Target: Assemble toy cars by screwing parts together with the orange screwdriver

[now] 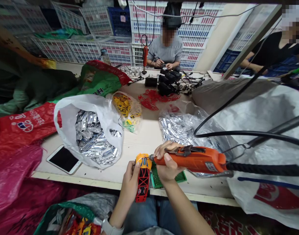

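My left hand (132, 176) is closed around a toy truck (143, 178) with an orange-yellow cab and a red lattice body. It is held over the table's front edge. My right hand (167, 163) grips an orange electric screwdriver (200, 159), which lies nearly level with its cable trailing right. The screwdriver's tip meets the right side of the yellow cab, or is very close to it; I cannot tell if it touches a screw. Beneath my right hand is a green perforated tray (180, 177), partly hidden by the hand and the toy.
A white bag (66, 107) of shiny metal pieces and a phone (64, 159) are at left. Behind lies a bag of yellow parts (124, 106). A clear bag of silver pieces (175, 127) is at right, crossed by black cables. A co-worker (165, 49) sits opposite.
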### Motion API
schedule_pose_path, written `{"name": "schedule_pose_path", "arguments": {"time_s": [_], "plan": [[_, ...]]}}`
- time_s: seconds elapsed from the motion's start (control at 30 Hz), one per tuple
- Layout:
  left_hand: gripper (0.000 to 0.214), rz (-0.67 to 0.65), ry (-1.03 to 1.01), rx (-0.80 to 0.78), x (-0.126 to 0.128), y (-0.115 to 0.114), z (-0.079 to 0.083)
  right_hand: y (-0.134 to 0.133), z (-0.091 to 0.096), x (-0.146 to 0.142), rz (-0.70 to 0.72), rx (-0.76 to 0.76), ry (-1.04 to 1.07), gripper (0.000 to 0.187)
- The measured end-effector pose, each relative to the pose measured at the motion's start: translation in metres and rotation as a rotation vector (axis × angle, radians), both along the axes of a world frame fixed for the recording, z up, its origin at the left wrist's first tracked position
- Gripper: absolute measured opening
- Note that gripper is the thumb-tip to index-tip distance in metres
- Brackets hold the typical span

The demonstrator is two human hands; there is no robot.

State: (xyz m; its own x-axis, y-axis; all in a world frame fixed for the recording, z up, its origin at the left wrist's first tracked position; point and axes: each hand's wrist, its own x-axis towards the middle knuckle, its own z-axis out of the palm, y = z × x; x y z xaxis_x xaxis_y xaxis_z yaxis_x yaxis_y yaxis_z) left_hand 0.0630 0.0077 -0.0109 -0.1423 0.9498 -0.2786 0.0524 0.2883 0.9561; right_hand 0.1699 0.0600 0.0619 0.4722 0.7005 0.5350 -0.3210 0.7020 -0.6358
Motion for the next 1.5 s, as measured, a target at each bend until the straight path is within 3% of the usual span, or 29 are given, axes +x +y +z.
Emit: {"name": "schedule_pose_path", "arguments": {"time_s": [0.4, 0.73, 1.07, 1.2, 1.3, 1.5], "plan": [[0.065, 0.008, 0.002, 0.023, 0.0, 0.001, 0.004, -0.004, -0.008, 0.001, -0.039, 0.007, -0.055, 0.011], [0.061, 0.007, -0.014, 0.012, 0.0, 0.0, 0.005, -0.007, -0.027, -0.005, -0.089, 0.021, -0.115, 0.007], [0.06, 0.018, 0.011, 0.027, -0.001, -0.003, 0.006, -0.004, -0.009, -0.006, -0.077, -0.015, 0.005, 0.01], [0.054, 0.005, -0.031, 0.023, -0.001, -0.006, 0.0, -0.003, 0.005, 0.015, -0.049, -0.065, 0.025, 0.013], [0.054, 0.026, -0.052, 0.03, -0.001, -0.006, -0.006, -0.007, 0.01, 0.044, -0.123, -0.093, 0.013, 0.015], [0.055, 0.029, -0.151, -0.017, -0.001, -0.003, -0.009, -0.02, -0.011, 0.096, -0.242, -0.227, -0.049, 0.012]]}}
